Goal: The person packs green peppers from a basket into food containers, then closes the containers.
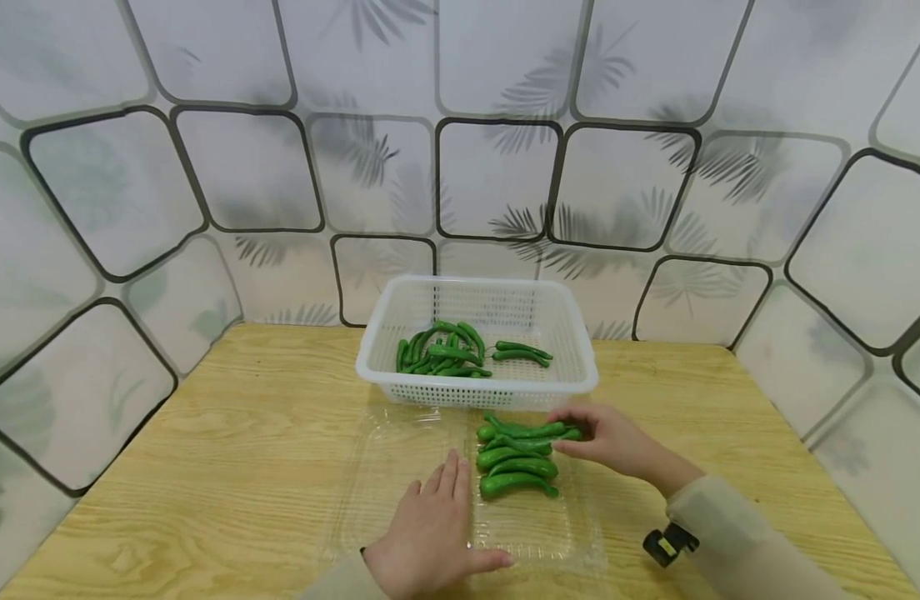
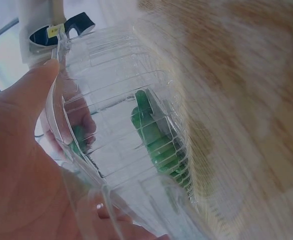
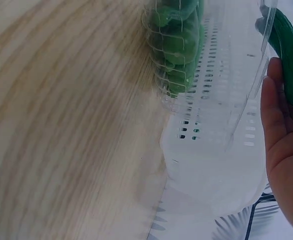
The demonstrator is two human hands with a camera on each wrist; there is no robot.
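Note:
An opened clear plastic clamshell box lies on the table, with several green peppers in a row in its right half. My left hand rests over the inner side of the empty left half, fingers straight and thumb spread toward the right half; in the left wrist view the thumb touches the plastic edge. At the far end of the row, my right hand holds a green pepper between thumb and fingers, above the box's rim in the right wrist view.
Right behind the box stands a white perforated basket holding more green peppers, with a pair apart on its right side. The wooden table meets a patterned curtain at the back and sides. A dark wrist device sits on my right sleeve.

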